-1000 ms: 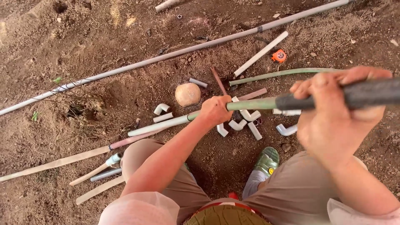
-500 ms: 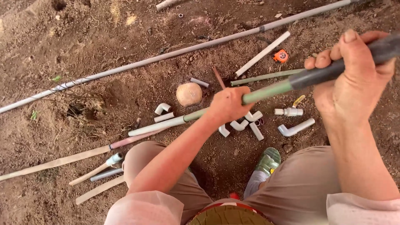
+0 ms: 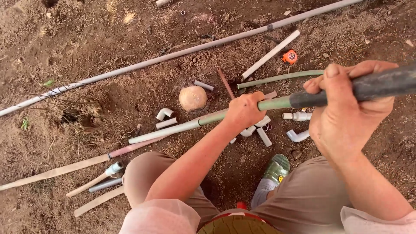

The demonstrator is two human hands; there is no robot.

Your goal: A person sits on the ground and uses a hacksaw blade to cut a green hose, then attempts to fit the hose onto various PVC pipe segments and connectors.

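I log: left hand (image 3: 243, 110) clenched on green pipe (image 3: 173, 129); right hand (image 3: 346, 110) grasping black hose (image 3: 381, 83); round stone (image 3: 193, 98) nearby.

I am seeing the left hand (image 3: 244, 112) gripping a long pale-green plastic pipe (image 3: 173, 129) mid-length, while the right hand (image 3: 346, 112) is clasping its black sleeved end (image 3: 381, 84). White plastic elbow fittings (image 3: 164, 113) and a round tan stone (image 3: 193, 98) are lying on the brown soil (image 3: 86, 43).
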